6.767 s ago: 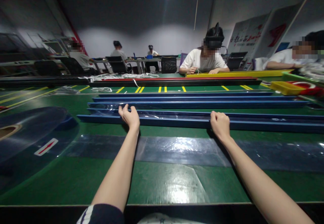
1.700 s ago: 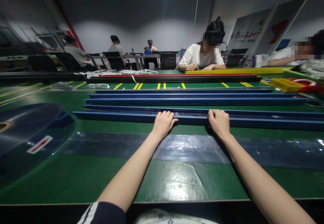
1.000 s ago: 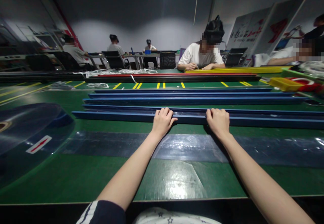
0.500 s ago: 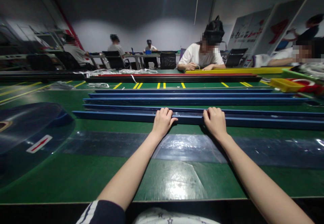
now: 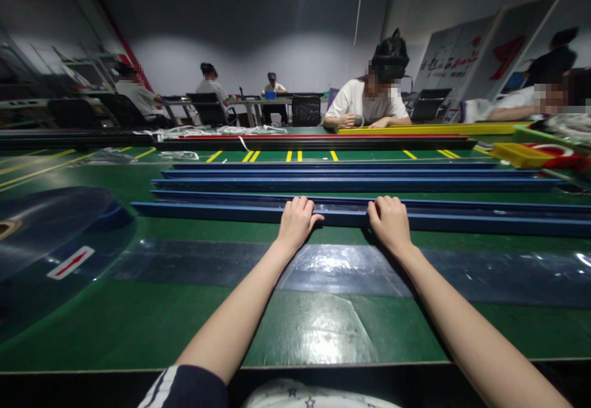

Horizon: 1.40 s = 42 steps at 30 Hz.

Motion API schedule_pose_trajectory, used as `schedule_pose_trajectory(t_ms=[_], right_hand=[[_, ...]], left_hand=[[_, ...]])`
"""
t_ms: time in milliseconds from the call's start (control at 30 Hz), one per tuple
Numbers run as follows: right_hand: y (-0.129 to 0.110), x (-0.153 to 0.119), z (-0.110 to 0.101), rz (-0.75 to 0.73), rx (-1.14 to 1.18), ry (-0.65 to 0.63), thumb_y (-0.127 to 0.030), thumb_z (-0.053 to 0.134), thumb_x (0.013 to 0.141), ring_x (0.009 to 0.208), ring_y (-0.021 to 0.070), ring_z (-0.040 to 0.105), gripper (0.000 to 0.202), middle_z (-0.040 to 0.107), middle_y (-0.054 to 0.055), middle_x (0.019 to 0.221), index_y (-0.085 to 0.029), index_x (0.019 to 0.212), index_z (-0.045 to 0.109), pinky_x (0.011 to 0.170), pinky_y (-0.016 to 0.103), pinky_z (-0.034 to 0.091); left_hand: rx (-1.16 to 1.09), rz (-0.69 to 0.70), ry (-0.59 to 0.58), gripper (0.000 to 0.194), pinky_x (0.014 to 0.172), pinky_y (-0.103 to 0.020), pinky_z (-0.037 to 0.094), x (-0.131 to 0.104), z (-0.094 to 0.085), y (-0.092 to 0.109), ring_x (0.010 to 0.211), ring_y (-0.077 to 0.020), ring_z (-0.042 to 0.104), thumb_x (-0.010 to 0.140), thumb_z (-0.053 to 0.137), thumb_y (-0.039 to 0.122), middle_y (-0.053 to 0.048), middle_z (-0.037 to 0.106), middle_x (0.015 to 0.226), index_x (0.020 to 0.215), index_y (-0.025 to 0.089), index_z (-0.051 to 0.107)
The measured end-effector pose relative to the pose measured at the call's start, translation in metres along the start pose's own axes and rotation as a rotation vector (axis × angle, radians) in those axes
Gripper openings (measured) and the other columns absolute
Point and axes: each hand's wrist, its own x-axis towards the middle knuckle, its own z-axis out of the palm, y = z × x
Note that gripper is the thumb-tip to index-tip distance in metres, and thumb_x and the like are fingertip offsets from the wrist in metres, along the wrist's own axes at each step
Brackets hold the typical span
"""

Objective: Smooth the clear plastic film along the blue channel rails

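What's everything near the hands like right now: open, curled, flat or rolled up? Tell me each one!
Long nearest blue channel: lying lengthwise, open along the top.
Bare left hand: fingers curled over that channel's near edge.
Bare right hand: fingers curled over it too.
Long blue channels behind: lying parallel.
Clear plastic strip: laid out flat.
Large clear plastic roll: wound up, partly out of view.

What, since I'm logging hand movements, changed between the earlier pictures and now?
The left hand moved right along the nearest blue channel, toward the right hand, which shifted slightly left. The film no longer bulges above the channel's left part. A person in dark clothing appeared. The clear roll and flat strip stayed put.
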Motion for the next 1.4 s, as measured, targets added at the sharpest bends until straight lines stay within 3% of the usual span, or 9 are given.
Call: schedule_pose_trajectory(t_ms=[1167, 1400], right_hand=[[0.001, 0.0, 0.002, -0.034, 0.029, 0.049, -0.028, 0.036, 0.087, 0.074, 0.0213, 0.045, 0.025, 0.057, 0.008, 0.072, -0.02, 0.068, 0.049, 0.066, 0.033, 0.03], [-0.027, 0.005, 0.007, -0.114, 0.217, -0.01, -0.027, 0.036, 0.087, 0.079, 0.0221, 0.046, 0.022, 0.056, 0.009, 0.077, -0.02, 0.072, 0.05, 0.073, 0.034, 0.034]], left_hand=[[0.037, -0.007, 0.024, 0.029, 0.07, -0.031, 0.035, 0.001, 0.001, 0.0, 0.082, -0.0211, 0.048, 0.08, 0.055, 0.045, -0.006, 0.056, 0.084, 0.08, 0.016, 0.054], [0.038, -0.008, 0.019, 0.029, 0.07, -0.031, 0.035, 0.002, 0.0, 0.0, 0.082, -0.0206, 0.049, 0.08, 0.054, 0.047, -0.006, 0.056, 0.085, 0.08, 0.017, 0.054]])
